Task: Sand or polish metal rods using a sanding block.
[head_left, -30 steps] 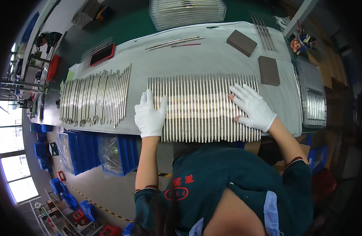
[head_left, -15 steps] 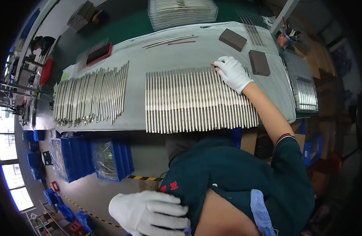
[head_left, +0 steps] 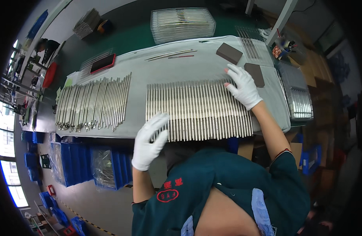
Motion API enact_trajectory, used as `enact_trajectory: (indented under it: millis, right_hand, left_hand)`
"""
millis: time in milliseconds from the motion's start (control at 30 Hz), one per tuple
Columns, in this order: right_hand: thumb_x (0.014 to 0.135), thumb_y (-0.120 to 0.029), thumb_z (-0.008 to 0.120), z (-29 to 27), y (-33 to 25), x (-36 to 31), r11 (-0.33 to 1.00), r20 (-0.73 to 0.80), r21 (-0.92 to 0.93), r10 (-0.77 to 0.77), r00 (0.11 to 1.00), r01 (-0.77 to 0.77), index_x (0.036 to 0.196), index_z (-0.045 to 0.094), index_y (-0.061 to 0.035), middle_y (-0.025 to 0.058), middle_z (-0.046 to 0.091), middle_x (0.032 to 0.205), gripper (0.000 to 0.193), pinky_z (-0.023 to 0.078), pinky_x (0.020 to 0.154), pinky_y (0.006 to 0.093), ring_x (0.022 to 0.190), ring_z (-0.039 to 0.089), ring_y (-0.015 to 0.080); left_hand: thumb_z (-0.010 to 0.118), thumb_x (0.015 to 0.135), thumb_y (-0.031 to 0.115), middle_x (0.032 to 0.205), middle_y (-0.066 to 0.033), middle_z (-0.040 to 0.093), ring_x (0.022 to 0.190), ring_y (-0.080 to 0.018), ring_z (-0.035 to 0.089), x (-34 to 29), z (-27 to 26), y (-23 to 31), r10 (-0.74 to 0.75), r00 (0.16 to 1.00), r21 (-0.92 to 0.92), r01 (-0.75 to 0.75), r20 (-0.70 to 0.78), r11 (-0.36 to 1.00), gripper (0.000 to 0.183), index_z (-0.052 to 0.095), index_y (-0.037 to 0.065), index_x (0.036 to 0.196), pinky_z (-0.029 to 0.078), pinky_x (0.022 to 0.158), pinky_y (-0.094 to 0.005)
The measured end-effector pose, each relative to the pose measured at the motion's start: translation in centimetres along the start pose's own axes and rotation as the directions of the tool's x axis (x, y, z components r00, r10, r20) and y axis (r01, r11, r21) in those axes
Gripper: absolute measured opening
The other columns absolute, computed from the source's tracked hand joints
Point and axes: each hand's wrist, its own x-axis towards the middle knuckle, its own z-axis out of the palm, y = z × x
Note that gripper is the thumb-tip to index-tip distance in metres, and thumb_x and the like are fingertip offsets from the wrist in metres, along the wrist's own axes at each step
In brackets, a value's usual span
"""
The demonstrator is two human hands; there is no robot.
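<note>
A wide row of silvery metal rods (head_left: 198, 110) lies side by side on the grey-white cloth (head_left: 137, 78), their ends fairly even. My left hand (head_left: 150, 139), in a white glove, is at the near left corner of this row, with thumb and fingers apart. At the far right end, my gloved right hand (head_left: 244, 88) is spread above the rod ends, its thumb and one fingertip bare. Whether either hand touches the rods I cannot tell. To the left lies a second group of metal rods (head_left: 94, 102) with uneven ends.
Two dark brown blocks (head_left: 229, 53) lie beyond my right hand. Several thin rods (head_left: 171, 54) and a red-edged black tray (head_left: 103, 63) sit farther back. Stacked clear trays (head_left: 183, 25) stand behind the cloth. Blue bins (head_left: 76, 163) are below the table's left edge.
My left hand has come up from beside my body to the near left of the rod row. My right hand has opened and shifted slightly right across the rod ends.
</note>
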Motion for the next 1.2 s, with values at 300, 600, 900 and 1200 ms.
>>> enact_trajectory:
  millis: [300,600,900,1200]
  right_hand:
    - [0.08,-0.061,0.055,-0.8,6.2,-2.2,0.774,0.063,-0.414,0.549,0.833,-0.479,0.134,0.048,-0.0053,0.0186,0.052,0.128,0.078,0.029,0.107,0.0465,0.121,0.047,0.0323]
    - [0.074,-0.041,0.071,-3.6,1.1,-4.0,0.933,-0.057,0.072,0.356,0.933,-0.352,0.134,0.046,-0.005,0.0143,0.054,0.129,0.074,0.026,0.11,0.0467,0.121,0.049,0.0303]
    - [0.073,-0.054,0.069,-1.8,0.5,-7.0,0.947,0.088,-0.093,0.314,0.945,-0.306,0.126,0.052,0.0005,0.0219,0.046,0.136,0.078,0.024,0.111,0.0481,0.13,0.039,0.0357]
    - [0.079,-0.048,0.068,-2.3,-1.9,-5.6,0.769,0.088,0.436,0.481,0.873,-0.467,0.118,0.057,-0.001,0.0207,0.056,0.124,0.062,0.034,0.105,0.0453,0.115,0.052,0.037]
  left_hand:
    - [0.069,0.077,0.044,0.128,-0.0194,0.05,0.123,-0.0368,0.044,1.4,12.1,-3.2,0.217,0.819,0.552,-0.529,0.532,0.644,0.067,0.052,-0.002,0.122,0.032,0.107,-0.0459]
    - [0.079,0.062,0.021,0.128,-0.0164,0.048,0.122,-0.0347,0.044,0.7,12.8,-3.3,0.174,0.845,0.568,-0.478,0.506,0.67,0.079,0.044,-0.001,0.129,0.035,0.105,-0.0444]
    - [0.072,0.067,0.019,0.129,-0.0156,0.047,0.124,-0.0322,0.043,1.0,12.7,-2.9,0.121,0.809,0.611,-0.523,0.575,0.595,0.071,0.045,0.005,0.131,0.033,0.107,-0.044]
    - [0.072,0.071,0.034,0.122,-0.0142,0.052,0.116,-0.0324,0.049,0.7,12.7,-3.8,0.245,0.809,0.564,-0.558,0.535,0.61,0.06,0.054,0.007,0.121,0.038,0.099,-0.0454]
